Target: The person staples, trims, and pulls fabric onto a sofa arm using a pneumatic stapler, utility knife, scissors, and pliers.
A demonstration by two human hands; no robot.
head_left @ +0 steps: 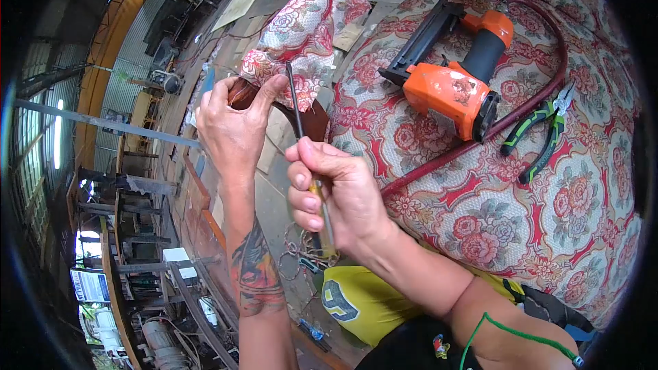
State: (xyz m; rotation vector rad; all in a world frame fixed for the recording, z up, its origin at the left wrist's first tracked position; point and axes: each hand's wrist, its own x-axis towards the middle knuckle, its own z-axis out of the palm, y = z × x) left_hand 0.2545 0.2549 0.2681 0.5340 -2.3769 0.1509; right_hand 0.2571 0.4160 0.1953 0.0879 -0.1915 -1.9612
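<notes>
Two bare hands at work on an upholstered furniture arm. The right hand (343, 195) is closed in a full fist around the handle of a screwdriver (295, 96), whose dark shaft extends beyond the hand to the patterned fabric (298, 24); whether the tip touches the cloth cannot be determined. The left hand (233, 127), just left of the shaft, is partly curled, fingers and thumb bent about the wooden arm end (242, 93); whether it also pinches fabric is unclear. To the right of the right hand, on the floral cushion (445, 216), lie an orange staple gun (449, 92), a dark red hose (548, 82) and, farther right, green-handled pliers (553, 130). Principal hazards, as judged: a forward push with the blade poorly seated could let it skid into the adjacent left thumb; prying too steeply could tear the weave or gouge the wood; a tug on the hose could drag the gun.
</notes>
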